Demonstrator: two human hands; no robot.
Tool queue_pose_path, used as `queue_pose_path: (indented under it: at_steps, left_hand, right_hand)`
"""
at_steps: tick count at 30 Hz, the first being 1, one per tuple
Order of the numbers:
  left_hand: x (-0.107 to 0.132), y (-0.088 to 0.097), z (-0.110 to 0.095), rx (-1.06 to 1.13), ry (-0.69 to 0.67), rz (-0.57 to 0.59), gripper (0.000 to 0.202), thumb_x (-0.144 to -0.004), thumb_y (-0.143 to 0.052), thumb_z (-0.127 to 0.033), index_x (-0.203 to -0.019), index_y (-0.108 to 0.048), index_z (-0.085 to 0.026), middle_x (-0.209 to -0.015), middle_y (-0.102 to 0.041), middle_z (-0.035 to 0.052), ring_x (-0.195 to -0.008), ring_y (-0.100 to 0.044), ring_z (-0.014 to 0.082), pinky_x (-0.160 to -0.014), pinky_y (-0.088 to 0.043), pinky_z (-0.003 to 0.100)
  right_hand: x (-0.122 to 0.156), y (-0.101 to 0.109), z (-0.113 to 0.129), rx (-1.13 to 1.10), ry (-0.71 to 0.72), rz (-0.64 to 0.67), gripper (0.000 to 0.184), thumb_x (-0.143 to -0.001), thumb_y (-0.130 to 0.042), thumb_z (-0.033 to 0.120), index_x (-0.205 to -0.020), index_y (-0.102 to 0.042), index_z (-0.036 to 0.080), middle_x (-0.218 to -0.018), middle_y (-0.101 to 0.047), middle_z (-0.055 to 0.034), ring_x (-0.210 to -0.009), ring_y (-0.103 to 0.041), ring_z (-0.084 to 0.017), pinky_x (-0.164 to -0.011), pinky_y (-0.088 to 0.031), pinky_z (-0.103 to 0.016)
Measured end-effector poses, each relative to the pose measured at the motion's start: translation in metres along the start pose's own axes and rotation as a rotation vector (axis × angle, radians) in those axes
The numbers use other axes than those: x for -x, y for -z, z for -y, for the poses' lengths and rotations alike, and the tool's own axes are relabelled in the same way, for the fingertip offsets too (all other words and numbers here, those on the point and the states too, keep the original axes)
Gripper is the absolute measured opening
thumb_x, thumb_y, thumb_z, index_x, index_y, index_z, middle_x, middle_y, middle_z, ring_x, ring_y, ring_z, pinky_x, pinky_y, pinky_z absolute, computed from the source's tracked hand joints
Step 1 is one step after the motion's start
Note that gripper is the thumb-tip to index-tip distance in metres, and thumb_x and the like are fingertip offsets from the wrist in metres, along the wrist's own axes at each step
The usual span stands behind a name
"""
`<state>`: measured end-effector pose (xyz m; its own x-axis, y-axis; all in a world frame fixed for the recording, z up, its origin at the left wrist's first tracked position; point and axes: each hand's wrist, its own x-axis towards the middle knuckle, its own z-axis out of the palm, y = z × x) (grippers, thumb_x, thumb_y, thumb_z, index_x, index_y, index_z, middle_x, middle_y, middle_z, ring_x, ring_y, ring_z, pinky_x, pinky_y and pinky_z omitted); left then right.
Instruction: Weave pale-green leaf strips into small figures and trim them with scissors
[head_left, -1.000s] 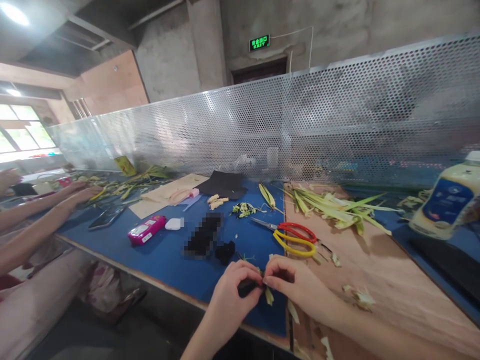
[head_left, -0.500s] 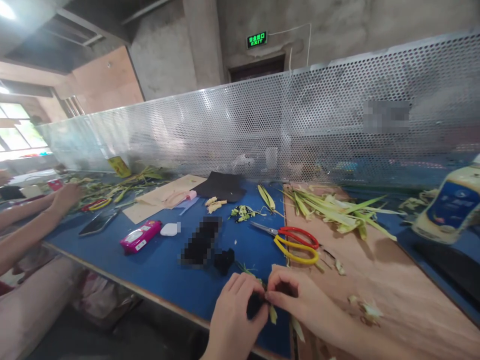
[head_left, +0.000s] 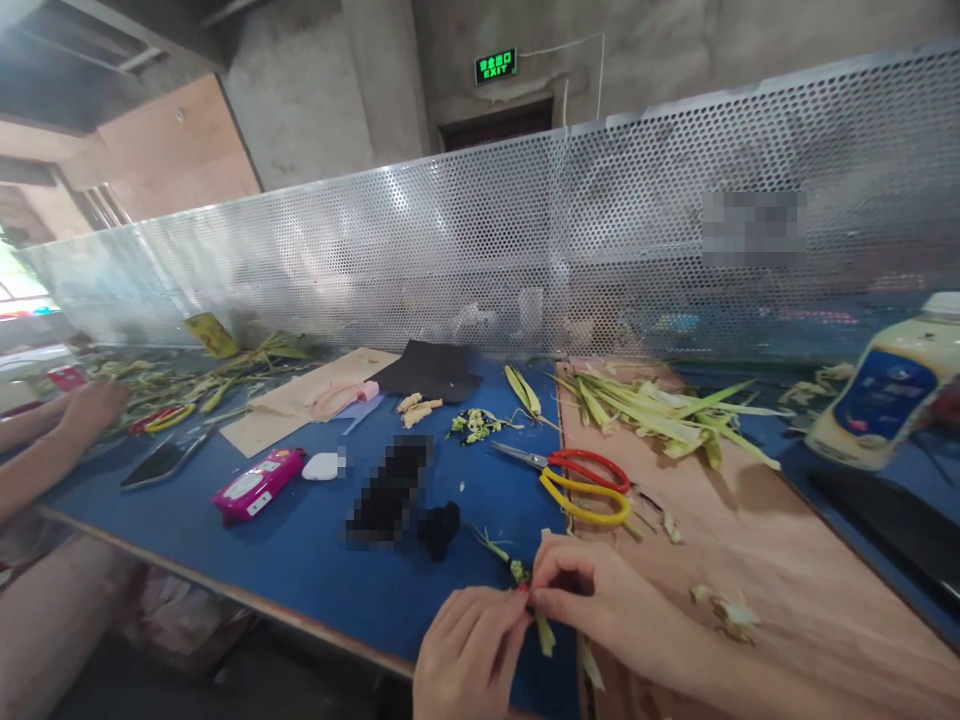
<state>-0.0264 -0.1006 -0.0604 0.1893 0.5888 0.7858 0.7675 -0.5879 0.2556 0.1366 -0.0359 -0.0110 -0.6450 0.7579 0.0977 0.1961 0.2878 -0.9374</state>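
My left hand (head_left: 469, 650) and my right hand (head_left: 596, 600) meet at the near edge of the blue table (head_left: 315, 560), both pinched on a small green leaf piece (head_left: 525, 590) that pokes out between the fingertips. A strip of it hangs down below my fingers. Red and yellow scissors (head_left: 581, 480) lie just beyond my right hand, where the blue surface meets a wooden board (head_left: 787, 580). A pile of green leaves (head_left: 660, 410) lies at the far end of the board.
A perforated metal screen (head_left: 450, 250) backs the table. A pink box (head_left: 255, 485), a white case (head_left: 322, 466), a phone (head_left: 159, 462) and black cloth (head_left: 431, 372) lie left. A bottle (head_left: 885, 395) lies right. Another person's arms (head_left: 52, 440) work at far left.
The view has swung right and down. My hands have stayed together on the leaf piece, and the dark bit between my fingers no longer shows. The other person's arms shifted left.
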Motion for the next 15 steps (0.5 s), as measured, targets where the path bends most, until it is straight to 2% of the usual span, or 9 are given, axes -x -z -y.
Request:
queue_pose_path:
  at_steps: [4,8,15]
  left_hand:
    - [-0.001,0.001,0.001,0.007,-0.028,0.004,0.025,-0.074,-0.057,0.0,-0.092,-0.056,-0.018,-0.079,-0.07,0.0034,-0.071,-0.063,0.0162,-0.064,-0.049,0.028]
    - [-0.006,0.003,-0.001,0.019,0.025,0.026,0.022,-0.075,-0.055,-0.002,-0.089,-0.055,-0.019,-0.079,-0.069,0.0026,-0.07,-0.062,0.0152,-0.063,-0.05,0.027]
    - [-0.009,0.006,-0.001,0.036,0.099,0.074,0.017,-0.08,-0.05,-0.006,-0.089,-0.053,-0.02,-0.091,-0.069,0.0056,-0.08,-0.064,0.0145,-0.07,-0.052,0.024]
  right_hand:
    - [-0.001,0.003,0.002,0.026,-0.027,0.029,0.015,-0.078,-0.056,0.027,-0.067,-0.058,0.017,-0.075,-0.054,0.0,-0.073,-0.052,-0.014,-0.067,-0.04,-0.025]
    - [0.0,0.005,0.005,0.092,-0.02,0.045,0.017,-0.081,-0.054,0.028,-0.069,-0.057,0.017,-0.075,-0.054,0.0006,-0.074,-0.051,-0.014,-0.069,-0.04,-0.025]
    - [0.005,0.005,0.011,0.199,0.053,0.018,0.014,-0.084,-0.05,0.02,-0.07,-0.052,0.018,-0.079,-0.054,0.0004,-0.075,-0.051,-0.013,-0.069,-0.041,-0.024]
